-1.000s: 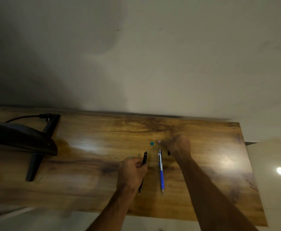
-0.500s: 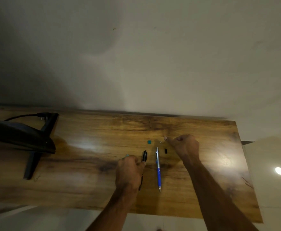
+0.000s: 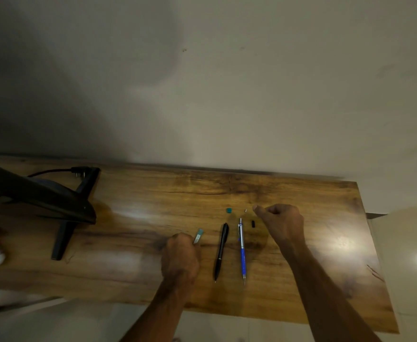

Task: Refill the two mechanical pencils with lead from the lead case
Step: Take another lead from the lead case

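A dark monitor on its stand sits at the left end of the wooden desk. Near the middle of the front edge, the left hand grips the lead case, whose teal end pokes out of the fist. Just right of it lie the black mechanical pencil and the blue mechanical pencil, side by side, tips toward the front edge. A teal cap, a tiny white piece and a small black cap lie beyond them. The right hand is curled, thumb against forefinger; I cannot tell if it pinches anything.

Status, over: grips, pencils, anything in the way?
Left grip holds lead case. Right grip curled, contents unclear. Black pencil and blue pencil flat on table, untouched. Small black part loose by blue pencil; nothing blocking.
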